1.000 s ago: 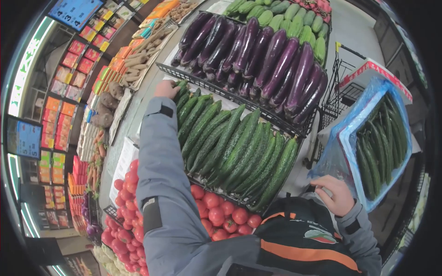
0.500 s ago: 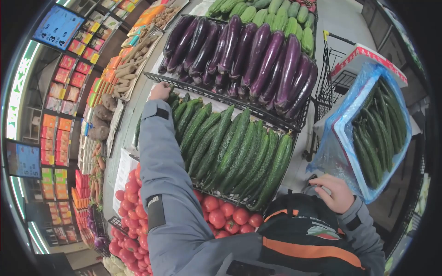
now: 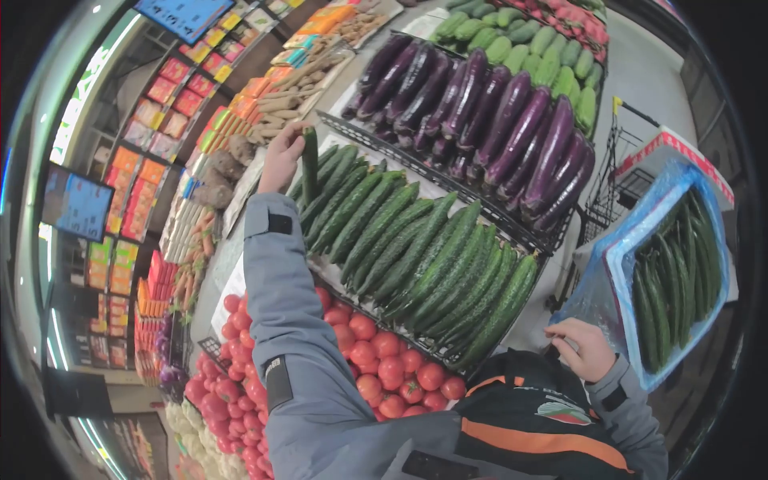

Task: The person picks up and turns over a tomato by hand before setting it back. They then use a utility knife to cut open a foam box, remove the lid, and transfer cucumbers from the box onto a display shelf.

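My left hand (image 3: 282, 158) grips the upper end of one dark green cucumber (image 3: 310, 166), which stands nearly upright at the far left end of a row of cucumbers (image 3: 416, 248) in a black crate. My right hand (image 3: 584, 349) is at the lower right, beside the dark apron (image 3: 528, 400). Its fingers are curled together; something small and dark lies by the fingertips, too unclear to name. Just right of that hand, a white box lined with blue plastic (image 3: 620, 280) holds more cucumbers (image 3: 680, 276).
Purple eggplants (image 3: 480, 120) lie behind the cucumber crate, with pale green squash (image 3: 536, 48) beyond. Tomatoes (image 3: 390, 368) are stacked in front. A black wire cart (image 3: 612, 188) stands at the right; shelves of packets (image 3: 136, 192) line the left.
The view has shifted, so the displays sit further right. My left hand has raised a cucumber at the row's left end. My right hand stays near the apron.
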`<state>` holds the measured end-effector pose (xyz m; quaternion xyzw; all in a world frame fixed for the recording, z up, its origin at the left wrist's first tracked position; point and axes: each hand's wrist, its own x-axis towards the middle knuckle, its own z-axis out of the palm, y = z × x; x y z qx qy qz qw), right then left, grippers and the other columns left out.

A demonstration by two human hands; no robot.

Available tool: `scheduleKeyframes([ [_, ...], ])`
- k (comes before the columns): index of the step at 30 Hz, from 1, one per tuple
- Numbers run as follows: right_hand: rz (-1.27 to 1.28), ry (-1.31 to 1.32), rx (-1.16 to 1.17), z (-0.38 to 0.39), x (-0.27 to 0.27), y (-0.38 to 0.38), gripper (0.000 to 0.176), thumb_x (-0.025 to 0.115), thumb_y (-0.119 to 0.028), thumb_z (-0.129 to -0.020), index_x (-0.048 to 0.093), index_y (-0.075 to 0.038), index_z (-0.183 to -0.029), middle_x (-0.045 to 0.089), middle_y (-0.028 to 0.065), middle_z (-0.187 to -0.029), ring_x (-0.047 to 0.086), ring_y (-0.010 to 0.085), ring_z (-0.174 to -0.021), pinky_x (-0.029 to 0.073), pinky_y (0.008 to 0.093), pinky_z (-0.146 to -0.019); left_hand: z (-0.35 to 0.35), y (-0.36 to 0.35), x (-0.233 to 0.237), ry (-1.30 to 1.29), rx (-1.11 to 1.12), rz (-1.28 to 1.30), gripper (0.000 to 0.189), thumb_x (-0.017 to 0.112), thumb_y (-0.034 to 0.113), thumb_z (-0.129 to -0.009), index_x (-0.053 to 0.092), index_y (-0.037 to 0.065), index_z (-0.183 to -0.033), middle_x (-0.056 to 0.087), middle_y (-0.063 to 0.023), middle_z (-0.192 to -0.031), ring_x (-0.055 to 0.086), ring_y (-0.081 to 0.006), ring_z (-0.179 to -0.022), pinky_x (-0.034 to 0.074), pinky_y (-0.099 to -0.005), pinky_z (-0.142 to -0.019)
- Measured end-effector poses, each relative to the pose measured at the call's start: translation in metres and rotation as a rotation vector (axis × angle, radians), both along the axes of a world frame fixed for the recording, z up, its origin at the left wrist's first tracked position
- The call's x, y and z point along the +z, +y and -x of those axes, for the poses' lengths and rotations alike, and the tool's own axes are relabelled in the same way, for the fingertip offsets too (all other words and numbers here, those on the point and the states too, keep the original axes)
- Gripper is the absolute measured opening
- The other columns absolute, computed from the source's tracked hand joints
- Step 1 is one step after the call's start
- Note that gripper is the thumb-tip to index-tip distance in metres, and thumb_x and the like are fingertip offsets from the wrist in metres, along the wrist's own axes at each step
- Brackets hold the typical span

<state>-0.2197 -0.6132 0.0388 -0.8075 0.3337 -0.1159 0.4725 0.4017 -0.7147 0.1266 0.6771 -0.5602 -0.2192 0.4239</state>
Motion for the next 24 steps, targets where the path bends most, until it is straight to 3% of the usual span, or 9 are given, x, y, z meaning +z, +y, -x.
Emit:
scheduleKeyframes([
  [3,0.067,-0.036,0.070,-0.003,0.004,-0.006,0.026,0.050,-0.016,-0.100,0.066,-0.001,-0.115,0.067,0.0169,-0.100,0.064,0.0322,-0.084,0.055,0.0470,-0.078,0.027,0.032,0.034,-0.186,-0.018,0.150,0.026,0.043,0.016,-0.099,0.060,0.014,-0.120,0.055,-0.0022,-0.093,0.044,-0.0169,-0.078,0.032,-0.0291,-0.076],
  [6,0.103,-0.108,0.126,-0.003,0.012,-0.013,0.025,0.049,-0.014,-0.100,0.065,-0.002,-0.115,0.066,0.0159,-0.102,0.062,0.0335,-0.087,0.054,0.0495,-0.079,0.090,0.061,0.077,-0.208,-0.002,0.368,0.034,0.044,0.002,-0.089,0.064,0.010,-0.115,0.063,0.0014,-0.099,0.052,-0.0108,-0.085,0.040,-0.0240,-0.080],
  [9,0.103,-0.124,0.207,-0.002,0.016,-0.027,0.025,0.049,-0.016,-0.102,0.060,-0.005,-0.121,0.062,0.0150,-0.108,0.059,0.0347,-0.094,0.055,0.0502,-0.085,0.141,0.088,0.117,-0.154,-0.020,0.509,0.019,0.047,0.008,-0.099,0.064,0.008,-0.108,0.065,-0.0055,-0.105,0.059,-0.0177,-0.096,0.047,-0.0313,-0.087],
  [12,0.204,-0.365,0.168,-0.011,0.030,-0.041,0.023,0.051,-0.014,-0.100,0.061,-0.009,-0.120,0.060,0.0137,-0.103,0.055,0.0305,-0.084,0.052,0.0474,-0.077,0.207,0.110,0.158,-0.199,-0.218,0.743,0.022,0.058,0.018,-0.098,0.058,0.004,-0.115,0.064,-0.0092,-0.106,0.063,-0.0211,-0.096,0.050,-0.0323,-0.087],
  [15,0.295,-0.535,0.069,-0.030,0.064,-0.053,0.026,0.055,-0.024,-0.098,0.061,-0.003,-0.112,0.059,0.0167,-0.117,0.055,0.0354,-0.109,0.049,0.0489,-0.092,0.276,0.123,0.172,-0.072,-0.367,0.736,0.027,0.051,0.022,-0.100,0.058,-0.001,-0.111,0.067,-0.0141,-0.104,0.063,-0.0230,-0.096,0.049,-0.0349,-0.089],
  [18,-0.015,-0.593,0.021,-0.038,0.088,-0.050,0.070,0.067,-0.044,-0.090,0.036,-0.016,-0.146,0.037,0.0099,-0.146,0.043,0.0347,-0.130,0.036,0.0553,-0.115,0.368,0.130,0.157,0.479,-0.576,0.479,0.019,0.051,0.017,-0.101,0.055,0.000,-0.108,0.062,-0.0164,-0.082,0.058,-0.0214,-0.048,0.048,-0.0288,-0.044],
  [21,-0.335,-0.651,0.143,-0.041,0.074,-0.051,0.082,0.082,-0.030,-0.079,0.037,-0.001,-0.141,0.049,0.0144,-0.134,0.047,0.0259,-0.125,0.039,0.0425,-0.107,0.410,0.112,0.090,0.399,-0.586,0.394,0.019,0.056,0.011,-0.091,0.062,0.004,-0.107,0.062,-0.0085,-0.100,0.060,-0.0192,-0.089,0.050,-0.0315,-0.078],
  [22,-0.322,-0.619,0.103,-0.036,0.053,-0.048,0.066,0.080,-0.027,-0.080,0.042,-0.003,-0.128,0.053,0.0133,-0.121,0.050,0.0251,-0.114,0.042,0.0413,-0.099,0.412,0.111,0.076,0.439,-0.584,0.305,0.021,0.055,0.010,-0.091,0.062,0.004,-0.110,0.062,-0.0092,-0.103,0.060,-0.0203,-0.094,0.051,-0.0325,-0.082],
  [24,-0.270,-0.464,-0.042,-0.027,0.012,-0.046,0.014,0.072,-0.016,-0.085,0.063,-0.009,-0.075,0.066,0.0086,-0.069,0.063,0.0219,-0.071,0.051,0.0364,-0.065,0.414,0.104,0.046,0.603,-0.553,-0.038,0.029,0.055,0.004,-0.092,0.062,0.004,-0.121,0.063,-0.0119,-0.116,0.062,-0.0247,-0.112,0.052,-0.0362,-0.097],
])
